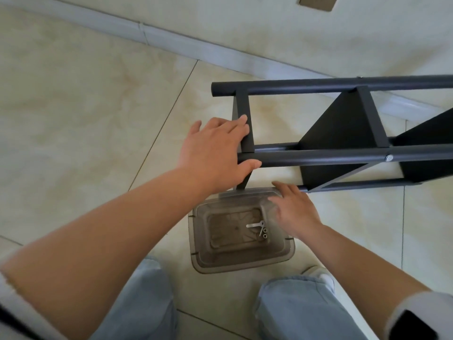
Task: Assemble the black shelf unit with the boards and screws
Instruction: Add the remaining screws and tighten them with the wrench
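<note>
This looks like a room in a home. Glossy cream marble-patterned floor tiles (pixel 85 106) with thin grout lines cover the floor, a pale baseboard (pixel 152 33) runs along the cream wall (pixel 245 18) toward 12 o'clock, and a wall socket plate (pixel 318 2) sits at 1 o'clock.

Both bare forearms reach forward. The left hand (pixel 215 150) lies palm-down, fingers straight, thumb spread (wrist level); the right hand (pixel 294 209) spreads relaxed fingers lower down.
</note>
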